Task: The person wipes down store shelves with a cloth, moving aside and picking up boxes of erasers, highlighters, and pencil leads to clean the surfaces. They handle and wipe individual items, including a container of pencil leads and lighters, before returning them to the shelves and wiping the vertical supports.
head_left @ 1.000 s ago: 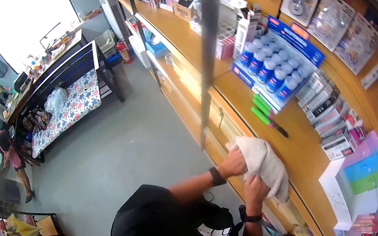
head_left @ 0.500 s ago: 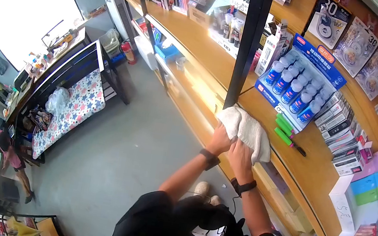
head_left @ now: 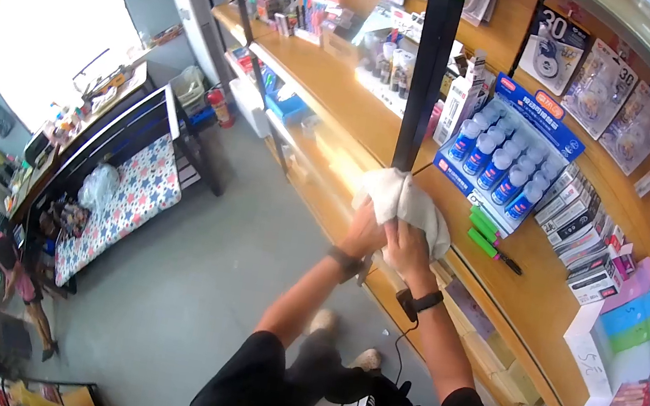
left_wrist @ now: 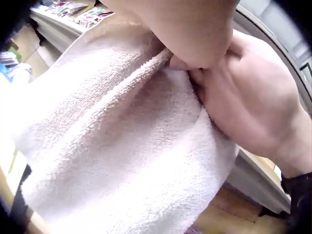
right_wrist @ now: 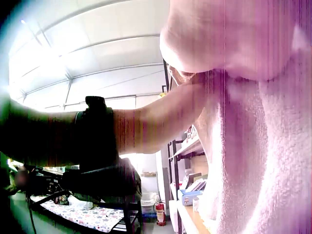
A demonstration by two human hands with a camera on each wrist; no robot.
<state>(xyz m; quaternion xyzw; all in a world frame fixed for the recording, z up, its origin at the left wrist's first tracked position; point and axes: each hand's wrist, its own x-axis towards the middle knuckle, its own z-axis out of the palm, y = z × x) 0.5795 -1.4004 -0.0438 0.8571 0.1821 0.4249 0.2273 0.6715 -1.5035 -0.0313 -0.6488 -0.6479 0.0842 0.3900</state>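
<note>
Both hands hold a white towel (head_left: 402, 203) bunched up at the front edge of a wooden shelf (head_left: 336, 84), just below a black upright post (head_left: 426, 74). My left hand (head_left: 363, 233) grips the towel's left side and my right hand (head_left: 406, 247) grips it from beneath on the right. The towel (left_wrist: 112, 146) fills the left wrist view, with my right hand (left_wrist: 253, 112) pressed into its folds. In the right wrist view the towel (right_wrist: 248, 170) hangs close to the lens beside my left forearm, which wears a black wrist strap (right_wrist: 97, 141).
On the shelf to the right stand a blue box of white-capped bottles (head_left: 498, 168), green markers (head_left: 487, 234) and packs of small boxes (head_left: 586, 238). A bench with a star-patterned cushion (head_left: 123, 199) and a red extinguisher (head_left: 217, 103) stand on the grey floor, left. A person stands far left.
The towel and both hands have moved left along the shelf edge, from near the coloured folders to the black post. The towel has gone from spread flat to bunched and lifted.
</note>
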